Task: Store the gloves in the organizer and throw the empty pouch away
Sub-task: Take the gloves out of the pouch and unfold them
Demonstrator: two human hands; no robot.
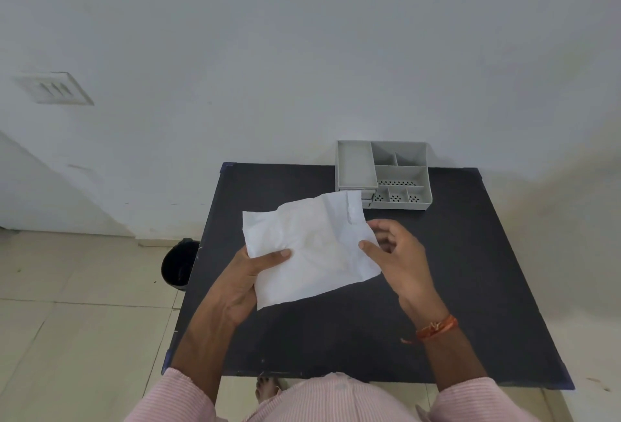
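Note:
A crumpled white paper pouch (312,247) is held above the middle of the black table (453,270). My left hand (250,282) grips its lower left edge, thumb on top. My right hand (400,253) pinches its right edge with the thumb, the other fingers spread behind. The pouch's top right corner looks torn. No gloves are visible outside the pouch. A grey plastic organizer (383,174) with several compartments stands at the table's far edge, all of its visible compartments bare.
A black waste bin (178,265) stands on the tiled floor just left of the table. A white wall rises behind the table. My foot (267,386) shows under the table's near edge.

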